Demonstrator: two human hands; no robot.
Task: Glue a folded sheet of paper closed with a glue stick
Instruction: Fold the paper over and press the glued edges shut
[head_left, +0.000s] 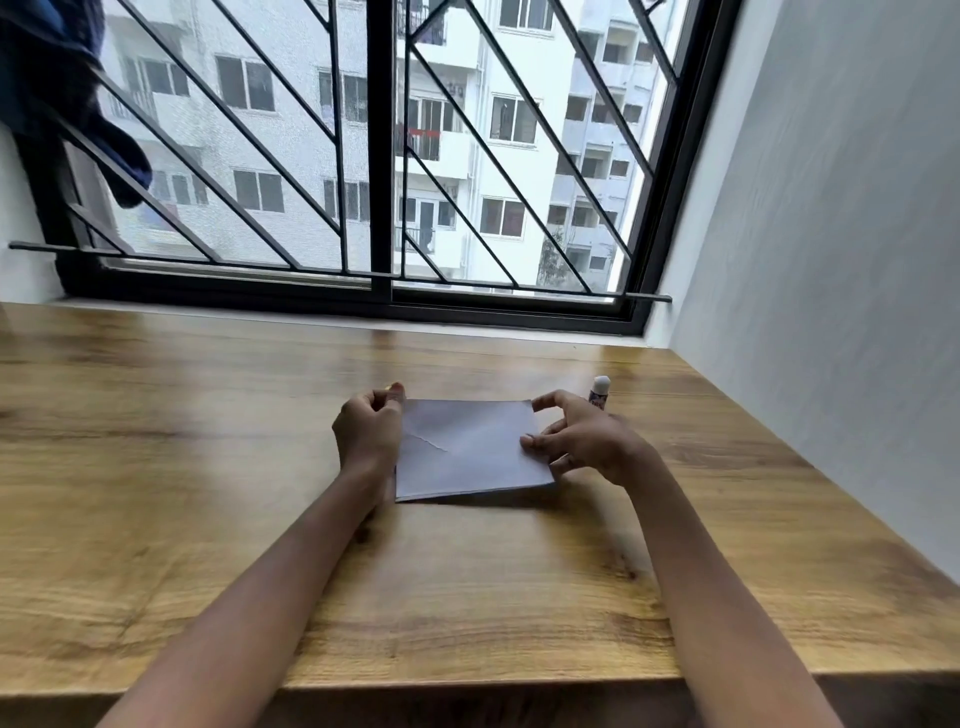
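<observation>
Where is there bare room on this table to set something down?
Bare wood lies left of the left hand, between the folded paper and the window sill, and from the paper to the table's near edge. It is crowded around the right hand, with the glue stick just behind it.

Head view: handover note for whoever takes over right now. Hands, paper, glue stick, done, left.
Left hand: grips the folded paper at its left edge.
Right hand: pinches its right edge, thumb on top.
Glue stick: upright on the table, capped, just beyond the right hand, untouched.
Done: sheet folded.
Left: uncap stick, glue the flap, press shut. No glue visible on the paper.
</observation>
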